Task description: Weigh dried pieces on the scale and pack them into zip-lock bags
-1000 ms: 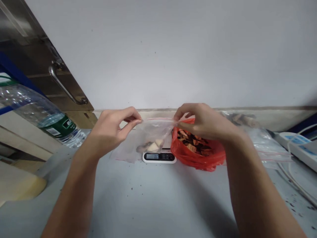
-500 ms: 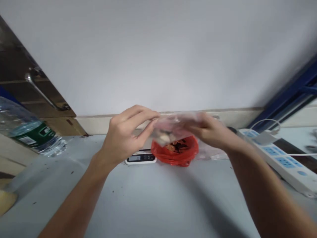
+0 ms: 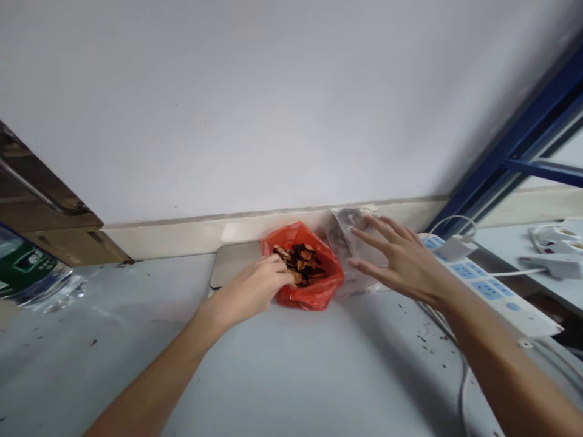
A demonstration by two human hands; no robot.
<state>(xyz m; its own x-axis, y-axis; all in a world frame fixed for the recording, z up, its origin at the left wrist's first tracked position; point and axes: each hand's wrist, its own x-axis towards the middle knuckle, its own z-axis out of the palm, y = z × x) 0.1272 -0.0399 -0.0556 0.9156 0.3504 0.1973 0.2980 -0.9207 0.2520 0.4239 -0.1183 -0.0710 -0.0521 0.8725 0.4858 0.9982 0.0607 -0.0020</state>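
A red plastic bag point(image 3: 314, 297) stands open at the foot of the wall, holding several dark brown, dried, curled pieces point(image 3: 303, 262). My left hand point(image 3: 259, 282) reaches over the bag's left rim, its fingers closed and their tips at the dried pieces; what they pinch is hidden. To the right, my right hand point(image 3: 401, 258) is open, fingers spread, over a clear plastic bag point(image 3: 359, 267) that leans against the wall. Left of the red bag lies a small scale point(image 3: 232, 262) with a metal plate, partly covered by my left hand.
A large water bottle point(image 3: 36, 273) with a green label is at the left edge, near a wooden cabinet point(image 3: 59, 243). On the right lie a white power strip point(image 3: 492, 297), a plugged-in charger point(image 3: 456, 247) and cables. A blue frame point(image 3: 501, 158) rises behind them. Dark crumbs dot the table.
Both hands held up a clear bag with pale contents; now they are apart. My left hand has come down to the red bag, my right hand has spread over the clear bag. The view shifted right.
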